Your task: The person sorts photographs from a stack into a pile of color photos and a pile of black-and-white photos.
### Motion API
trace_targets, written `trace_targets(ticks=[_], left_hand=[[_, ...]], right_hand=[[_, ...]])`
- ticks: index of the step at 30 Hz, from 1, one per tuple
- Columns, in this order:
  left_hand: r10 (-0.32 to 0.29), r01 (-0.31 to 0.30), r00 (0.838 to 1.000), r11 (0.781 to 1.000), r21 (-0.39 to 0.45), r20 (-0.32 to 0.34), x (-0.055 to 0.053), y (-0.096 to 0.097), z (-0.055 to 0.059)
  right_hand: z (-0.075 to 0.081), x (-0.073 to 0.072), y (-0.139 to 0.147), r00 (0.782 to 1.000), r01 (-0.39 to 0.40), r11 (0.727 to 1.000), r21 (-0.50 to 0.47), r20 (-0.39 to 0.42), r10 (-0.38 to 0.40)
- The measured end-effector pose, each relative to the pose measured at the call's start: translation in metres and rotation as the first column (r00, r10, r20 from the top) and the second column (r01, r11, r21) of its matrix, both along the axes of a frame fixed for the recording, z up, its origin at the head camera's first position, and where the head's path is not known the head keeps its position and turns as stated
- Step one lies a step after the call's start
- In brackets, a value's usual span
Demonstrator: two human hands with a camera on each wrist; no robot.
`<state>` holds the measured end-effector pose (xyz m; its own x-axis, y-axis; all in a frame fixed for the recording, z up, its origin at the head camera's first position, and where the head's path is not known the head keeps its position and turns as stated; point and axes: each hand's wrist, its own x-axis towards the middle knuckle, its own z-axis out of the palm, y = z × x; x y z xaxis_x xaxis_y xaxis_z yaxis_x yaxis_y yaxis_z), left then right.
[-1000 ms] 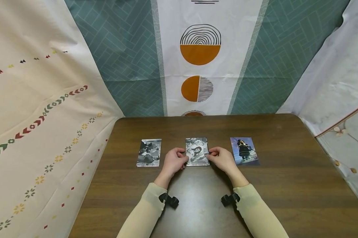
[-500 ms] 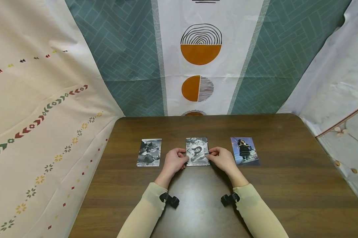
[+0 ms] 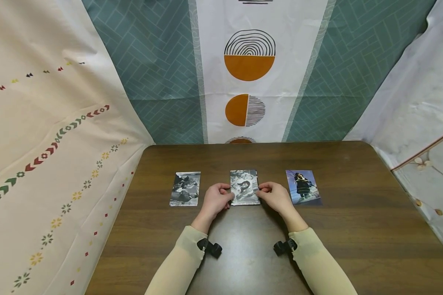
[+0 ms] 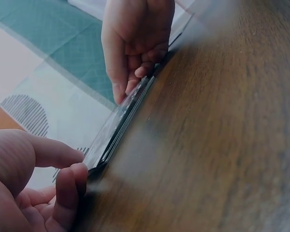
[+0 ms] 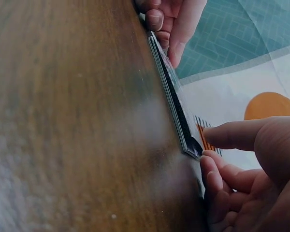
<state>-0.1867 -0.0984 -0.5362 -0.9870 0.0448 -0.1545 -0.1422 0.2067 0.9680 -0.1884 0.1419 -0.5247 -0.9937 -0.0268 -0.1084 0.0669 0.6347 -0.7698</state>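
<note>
A thin stack of photo cards (image 3: 244, 187) lies upright to me at the middle of the table, a black-and-white picture on top. My left hand (image 3: 215, 199) pinches its left edge near the lower corner, and my right hand (image 3: 275, 196) does the same on the right. Several layers show along the near edge of the stack (image 4: 125, 123) in the left wrist view. From the right wrist, a dark gap appears beneath the top card (image 5: 183, 111), between it and the layers below. The stack's underside is hidden.
To the left lies a black-and-white photo card (image 3: 184, 189). On the right is a blue-purple photo card (image 3: 303, 186) with a dark-clothed figure, a darker edge showing under its lower right. The brown wooden table (image 3: 354, 246) ends at hanging cloths (image 3: 162, 82).
</note>
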Motion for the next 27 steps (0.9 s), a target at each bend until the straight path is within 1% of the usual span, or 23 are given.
trace_targets(ticks=[9,13,16,21,27], left_hand=[[0.021,-0.022,1.0,0.997,0.071,0.016,0.0005,0.0011,0.0007],[0.029,-0.031,0.999,0.995,0.096,0.026,0.0004,0.0011,0.0006],[0.028,-0.03,0.999,0.995,0.094,0.025,0.0008,0.0004,0.001],[0.024,-0.026,1.0,0.996,0.088,0.016,0.001,-0.0001,0.0016],[0.019,-0.02,1.0,0.997,0.073,0.013,0.0013,-0.0001,0.0029]], right_hand=[[0.0016,0.0009,-0.0001,1.0,0.008,0.998,-0.056,0.006,-0.008],[0.0035,0.0023,-0.0012,1.0,0.014,0.996,-0.085,0.028,-0.011],[0.0052,0.0035,-0.0019,0.999,0.016,0.994,-0.109,0.04,-0.012],[0.0064,0.0039,-0.0025,0.999,0.015,0.99,-0.141,0.036,-0.01],[0.0072,0.004,-0.0031,0.999,0.021,0.98,-0.2,0.043,-0.013]])
